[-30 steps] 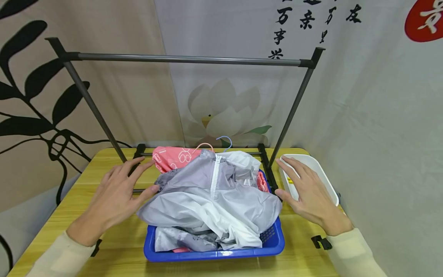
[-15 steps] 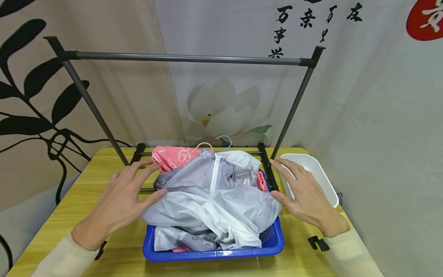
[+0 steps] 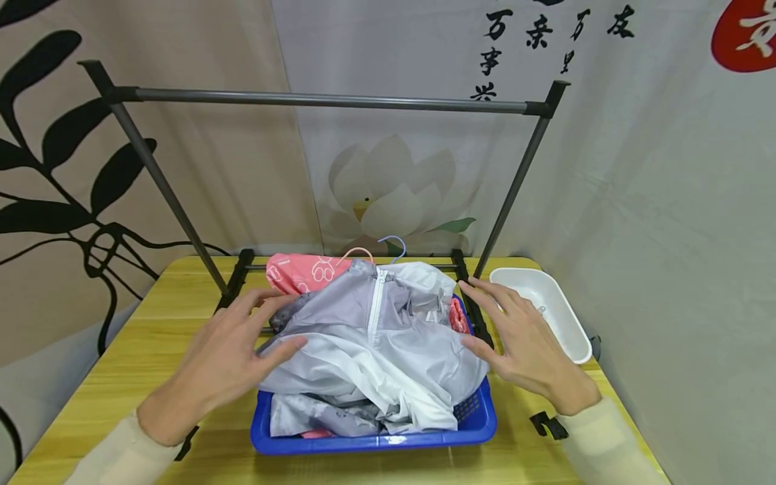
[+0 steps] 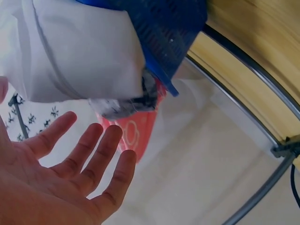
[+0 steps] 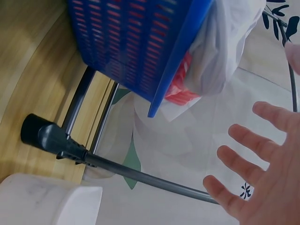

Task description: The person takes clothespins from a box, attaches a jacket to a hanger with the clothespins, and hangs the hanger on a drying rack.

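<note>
A blue plastic basket (image 3: 373,442) stands on the table, heaped with clothes. On top lies a grey-and-white jacket (image 3: 339,357) with a white zipper (image 3: 376,306). Behind it shows pink printed fabric (image 3: 303,271), with a peach hanger hook (image 3: 358,252) and a blue hanger hook (image 3: 397,246) sticking up. My left hand (image 3: 227,357) hovers at the jacket's left side, fingers spread, holding nothing. On the opposite side my right hand (image 3: 521,343) is held beside the jacket, also spread and without anything in it. In both wrist views the fingers are apart from the cloth.
A dark metal clothes rack (image 3: 327,100) rises behind the basket, its feet on the wooden table (image 3: 182,296). At the right stands a white tray (image 3: 572,323). A printed curtain (image 3: 388,135) hangs behind, and a small dark clip (image 3: 548,426) sits by the right cuff.
Both hands have moved inward toward the jacket, the left one to the right and the right one to the left. The jacket's left sleeve edge has shifted slightly inward.
</note>
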The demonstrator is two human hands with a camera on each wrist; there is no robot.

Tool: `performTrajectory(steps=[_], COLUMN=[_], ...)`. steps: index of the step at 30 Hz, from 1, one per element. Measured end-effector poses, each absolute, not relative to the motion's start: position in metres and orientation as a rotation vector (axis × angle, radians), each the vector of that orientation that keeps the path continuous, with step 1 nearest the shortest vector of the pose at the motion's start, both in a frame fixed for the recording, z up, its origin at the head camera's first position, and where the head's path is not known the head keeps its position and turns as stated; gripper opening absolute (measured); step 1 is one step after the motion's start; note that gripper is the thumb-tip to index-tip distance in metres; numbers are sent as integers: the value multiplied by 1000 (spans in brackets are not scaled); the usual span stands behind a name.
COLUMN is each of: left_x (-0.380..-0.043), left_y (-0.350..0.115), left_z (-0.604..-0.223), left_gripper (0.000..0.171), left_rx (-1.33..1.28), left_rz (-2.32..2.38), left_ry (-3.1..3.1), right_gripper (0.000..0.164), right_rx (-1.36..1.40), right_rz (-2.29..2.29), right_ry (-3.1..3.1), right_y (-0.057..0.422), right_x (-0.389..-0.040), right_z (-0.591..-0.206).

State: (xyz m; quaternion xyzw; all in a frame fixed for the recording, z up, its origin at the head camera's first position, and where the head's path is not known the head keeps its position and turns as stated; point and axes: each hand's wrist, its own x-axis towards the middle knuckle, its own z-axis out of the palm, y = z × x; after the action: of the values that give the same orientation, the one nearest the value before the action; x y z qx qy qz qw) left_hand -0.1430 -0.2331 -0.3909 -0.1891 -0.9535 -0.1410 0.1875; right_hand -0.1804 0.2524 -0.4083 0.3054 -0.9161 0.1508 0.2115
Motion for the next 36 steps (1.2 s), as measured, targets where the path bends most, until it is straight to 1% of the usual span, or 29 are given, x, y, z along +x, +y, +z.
performTrajectory(steps=[7, 11, 19, 25, 32, 36], left_x=[-139, -136, -132, -133, -134, -134], left_y=[-224, -220, -213, -211, -210, -210], left_z=[-392, -392, -389, -391, -394, -395], left_gripper=[56, 52, 65, 69, 75, 76], left_rx=[-540, -530, -459, -456, -474, -495], left_rz=[-445, -492, -558, -559, -575, -572], left_ry=[-2640, -2642, -2756, -2772, -2767, -2762], right_gripper=[87, 85, 84, 80, 79, 75], right_rx=[881, 893, 919, 952, 976, 991], right_rz=[429, 427, 432, 444, 463, 469], right_ry=[-2569, -2575, -2583, -2554, -2551, -2548], right_y=[244, 241, 233, 228, 223, 222], right_x=[-178, -176, -174, -175, -177, -178], right_z=[-406, -406, -406, -409, -410, -410])
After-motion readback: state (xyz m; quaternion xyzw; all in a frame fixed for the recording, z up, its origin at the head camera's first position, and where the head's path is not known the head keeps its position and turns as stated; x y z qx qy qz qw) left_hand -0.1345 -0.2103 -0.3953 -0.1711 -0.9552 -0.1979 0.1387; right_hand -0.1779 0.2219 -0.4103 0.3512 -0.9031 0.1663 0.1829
